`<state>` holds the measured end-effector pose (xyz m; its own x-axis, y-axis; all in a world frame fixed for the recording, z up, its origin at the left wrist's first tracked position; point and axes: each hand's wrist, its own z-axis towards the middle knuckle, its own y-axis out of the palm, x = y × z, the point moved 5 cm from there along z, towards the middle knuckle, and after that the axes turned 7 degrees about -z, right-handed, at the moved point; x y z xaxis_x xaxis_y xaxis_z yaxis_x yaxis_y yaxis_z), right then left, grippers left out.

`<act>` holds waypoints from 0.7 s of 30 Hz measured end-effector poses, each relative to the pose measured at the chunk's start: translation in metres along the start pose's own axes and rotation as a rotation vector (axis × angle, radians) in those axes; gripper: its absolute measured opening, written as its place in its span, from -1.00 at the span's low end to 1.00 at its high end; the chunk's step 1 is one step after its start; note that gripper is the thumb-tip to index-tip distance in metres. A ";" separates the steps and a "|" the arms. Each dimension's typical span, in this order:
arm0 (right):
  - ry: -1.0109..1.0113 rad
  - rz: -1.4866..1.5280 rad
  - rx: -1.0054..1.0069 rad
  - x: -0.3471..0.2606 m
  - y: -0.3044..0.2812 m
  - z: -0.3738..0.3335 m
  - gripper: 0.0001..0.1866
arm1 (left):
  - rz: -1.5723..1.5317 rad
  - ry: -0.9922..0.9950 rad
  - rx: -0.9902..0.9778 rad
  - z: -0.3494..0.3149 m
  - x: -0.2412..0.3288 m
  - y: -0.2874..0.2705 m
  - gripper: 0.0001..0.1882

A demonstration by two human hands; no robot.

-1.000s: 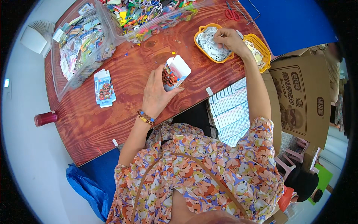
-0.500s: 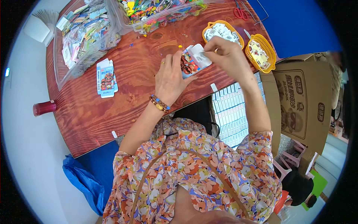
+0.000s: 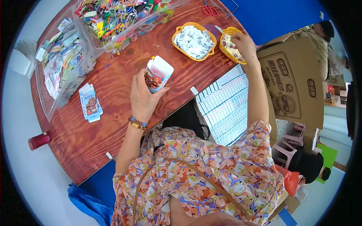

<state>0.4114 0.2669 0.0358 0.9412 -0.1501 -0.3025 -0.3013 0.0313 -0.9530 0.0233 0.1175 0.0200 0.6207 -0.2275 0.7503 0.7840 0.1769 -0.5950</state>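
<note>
My left hand [image 3: 141, 94] is wrapped round a small printed carton [image 3: 154, 78], tilted above the wooden table, its white top flap raised and its upper end open. At the right, my right hand [image 3: 245, 47] reaches into a yellow basket [image 3: 236, 59] of small cream pieces with dark marks. Its fingers are bent together over the pieces; whatever is between the fingertips is hidden. Beside it, a second yellow basket [image 3: 214, 52] holds a heap of small white printed packets [image 3: 193, 40]. Flattened blue cartons [image 3: 91, 103] lie on the table to the left.
Clear plastic bins hold colourful small items [image 3: 128, 17] and flat packets [image 3: 64, 60]. Red-handled scissors [image 3: 210, 10] lie at the back. Below the table's edge, rows of packed cartons [image 3: 224, 107] fill a large cardboard box [image 3: 290, 83]. A dark red cup [image 3: 39, 141] is at far left.
My right hand has left the carton's opening and moved right into the basket of cream pieces. My left hand still holds the carton, now more upright. The whole view has shifted.
</note>
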 end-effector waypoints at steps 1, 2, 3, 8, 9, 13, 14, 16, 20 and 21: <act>0.000 -0.004 0.002 0.008 0.002 0.001 -0.62 | -0.004 0.001 0.001 -0.001 0.000 0.000 -0.10; 0.043 -0.090 -0.051 0.019 0.008 0.002 -0.62 | -0.001 -0.017 -0.010 -0.002 -0.001 0.002 -0.09; 0.085 -0.173 -0.105 0.026 0.015 0.003 -0.62 | 0.006 -0.034 -0.021 -0.003 -0.003 0.002 -0.09; 0.111 -0.090 -0.073 0.039 0.028 0.005 -0.59 | -0.005 -0.017 -0.012 -0.004 -0.002 0.004 -0.09; 0.107 -0.043 -0.043 0.040 0.026 0.005 -0.64 | 0.006 -0.019 -0.007 -0.004 -0.002 0.004 -0.09; 0.199 0.195 -0.061 0.045 0.019 0.001 -0.73 | 0.001 -0.047 -0.017 -0.003 -0.001 -0.002 -0.09; 0.194 0.197 -0.066 0.045 0.014 -0.004 -0.73 | -0.007 -0.045 -0.026 -0.003 -0.001 -0.001 -0.10; -0.008 0.432 0.080 0.013 -0.008 -0.016 -0.77 | 0.012 -0.071 -0.011 -0.003 -0.002 -0.004 -0.11; -0.298 0.959 -0.096 -0.097 -0.032 -0.074 -0.83 | 0.030 0.031 0.001 0.000 0.009 0.004 -0.14; -0.333 0.931 -0.084 -0.123 -0.022 -0.092 -0.86 | 0.028 0.029 -0.005 0.000 0.013 0.004 -0.14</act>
<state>0.2888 0.1941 0.0956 0.3144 0.1845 -0.9312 -0.9400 -0.0765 -0.3325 0.0343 0.1157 0.0272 0.6419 -0.2498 0.7250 0.7664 0.1792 -0.6169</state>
